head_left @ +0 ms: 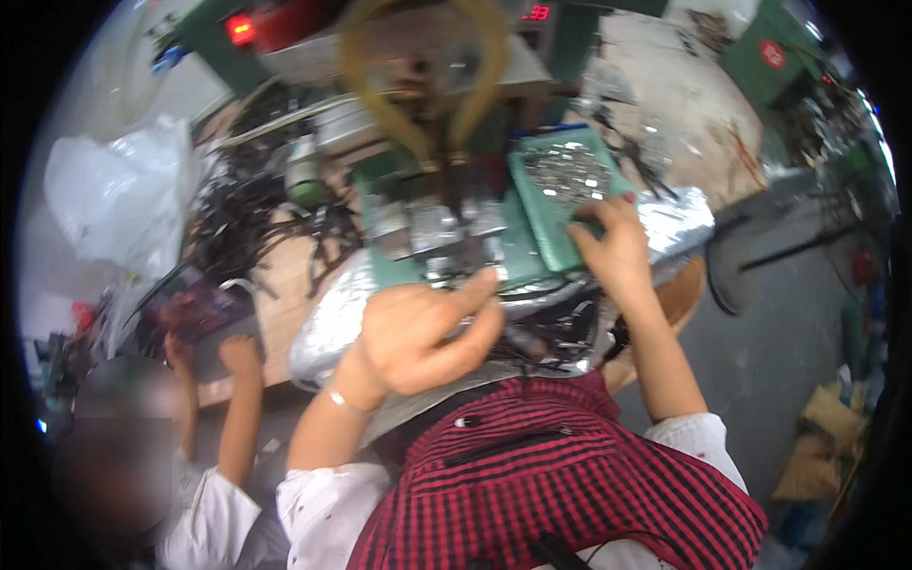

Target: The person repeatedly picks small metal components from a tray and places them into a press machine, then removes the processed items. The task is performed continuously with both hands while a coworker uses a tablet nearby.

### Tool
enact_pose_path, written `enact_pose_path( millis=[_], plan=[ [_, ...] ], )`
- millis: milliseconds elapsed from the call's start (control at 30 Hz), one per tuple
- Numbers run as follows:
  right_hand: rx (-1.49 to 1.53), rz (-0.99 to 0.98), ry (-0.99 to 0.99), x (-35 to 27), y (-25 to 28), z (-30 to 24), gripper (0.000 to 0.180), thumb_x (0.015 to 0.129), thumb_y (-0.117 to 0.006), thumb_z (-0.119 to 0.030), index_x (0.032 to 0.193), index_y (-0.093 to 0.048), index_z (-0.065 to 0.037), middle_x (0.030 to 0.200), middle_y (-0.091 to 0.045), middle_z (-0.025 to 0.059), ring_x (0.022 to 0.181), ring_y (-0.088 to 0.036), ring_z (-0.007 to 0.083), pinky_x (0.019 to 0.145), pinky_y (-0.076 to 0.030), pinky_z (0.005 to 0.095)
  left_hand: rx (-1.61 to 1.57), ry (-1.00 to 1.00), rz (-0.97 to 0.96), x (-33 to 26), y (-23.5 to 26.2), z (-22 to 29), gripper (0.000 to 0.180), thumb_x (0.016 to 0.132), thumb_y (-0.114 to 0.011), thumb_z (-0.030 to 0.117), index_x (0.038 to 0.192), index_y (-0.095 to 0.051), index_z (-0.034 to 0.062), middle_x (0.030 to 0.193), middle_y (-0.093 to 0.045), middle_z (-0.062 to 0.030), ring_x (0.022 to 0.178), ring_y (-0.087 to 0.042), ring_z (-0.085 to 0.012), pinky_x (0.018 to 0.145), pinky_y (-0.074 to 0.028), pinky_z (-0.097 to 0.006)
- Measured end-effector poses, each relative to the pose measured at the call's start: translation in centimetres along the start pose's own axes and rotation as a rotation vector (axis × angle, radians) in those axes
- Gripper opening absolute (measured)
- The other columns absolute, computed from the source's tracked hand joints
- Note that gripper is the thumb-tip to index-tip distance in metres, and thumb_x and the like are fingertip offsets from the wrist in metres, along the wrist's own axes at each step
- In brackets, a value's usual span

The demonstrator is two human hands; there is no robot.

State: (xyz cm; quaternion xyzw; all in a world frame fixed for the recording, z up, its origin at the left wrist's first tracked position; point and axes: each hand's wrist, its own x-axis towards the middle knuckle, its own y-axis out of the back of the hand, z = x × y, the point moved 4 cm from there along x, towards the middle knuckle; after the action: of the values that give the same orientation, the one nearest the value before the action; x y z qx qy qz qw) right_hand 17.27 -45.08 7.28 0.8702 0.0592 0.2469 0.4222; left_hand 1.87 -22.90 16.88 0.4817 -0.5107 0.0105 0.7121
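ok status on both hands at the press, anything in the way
Left hand at press fixture, fingertips pinched; what it holds unclear. Right hand on green tray of small metal parts. Black cables crowd the near edge.

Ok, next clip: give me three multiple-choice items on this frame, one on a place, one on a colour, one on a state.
1. Where is the right hand?
A. on the green tray of small metal parts
B. on the white plastic bag
C. in the person's lap

2. What colour is the tray?
A. yellow
B. green
C. white

3. How is the left hand set?
A. flat, palm up
B. fingers curled, fingertips by the metal fixture
C. out of view

Key: 1 A, its fingers rest on the tray's near edge. 2 B, the rim and wall show green. 3 B, the fingers curl with the tips toward the metal fixture; whether they pinch a part is blurred.
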Motion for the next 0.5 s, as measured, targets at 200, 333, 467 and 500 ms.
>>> enact_pose_path(
  millis=[200, 333, 467, 500],
  plan=[
    [-0.111, 0.161, 0.001, -0.5, -0.7, 0.2, 0.012, 0.082, -0.076, -0.013, 0.088, -0.071, -0.005, 0.09, -0.071, 0.0118, 0.088, -0.068, 0.0337, 0.082, -0.053, 0.0436, 0.42, 0.298, -0.025, -4.2, 3.0, 1.8, 0.026, 0.076, -0.075, 0.009, 0.102, -0.075, 0.0076, 0.106, -0.076, -0.0106, 0.057, -0.057, -0.0171, 0.05, -0.047, -0.029],
    [0.241, 0.11, -0.316, -1.0, -0.8, 1.5, 0.017, 0.087, -0.073, -0.014, 0.1, -0.072, -0.003, 0.088, -0.075, 0.0123, 0.079, -0.072, 0.0249, 0.077, -0.055, 0.0366, 0.812, 0.667, -0.024, -9.1, 8.1, -6.2, 0.027, 0.078, -0.07, 0.001, 0.103, -0.073, 0.008, 0.105, -0.071, -0.0095, 0.094, -0.063, -0.0324, 0.085, -0.048, -0.044],
    [0.234, 0.107, -0.187, 1.0, -1.3, -0.5, 0.021, 0.089, -0.069, -0.011, 0.107, -0.073, -0.001, 0.091, -0.076, 0.0122, 0.082, -0.073, 0.0224, 0.08, -0.056, 0.0346, 1.171, 0.798, -0.618, -17.2, 9.2, -14.1, 0.021, 0.082, -0.068, 0.013, 0.099, -0.08, 0.0099, 0.122, -0.068, -0.0105, 0.122, -0.055, -0.0318, 0.11, -0.04, -0.049],
    [0.32, 0.121, -0.152, 1.1, -1.7, -0.7, 0.022, 0.089, -0.069, -0.01, 0.109, -0.073, -0.001, 0.093, -0.076, 0.0128, 0.084, -0.073, 0.0232, 0.082, -0.056, 0.0344, 1.23, 0.758, -0.702, -19.3, 8.6, -15.4, 0.022, 0.082, -0.068, 0.015, 0.099, -0.08, 0.01, 0.122, -0.068, -0.0103, 0.123, -0.054, -0.031, 0.111, -0.039, -0.05]
  ],
)
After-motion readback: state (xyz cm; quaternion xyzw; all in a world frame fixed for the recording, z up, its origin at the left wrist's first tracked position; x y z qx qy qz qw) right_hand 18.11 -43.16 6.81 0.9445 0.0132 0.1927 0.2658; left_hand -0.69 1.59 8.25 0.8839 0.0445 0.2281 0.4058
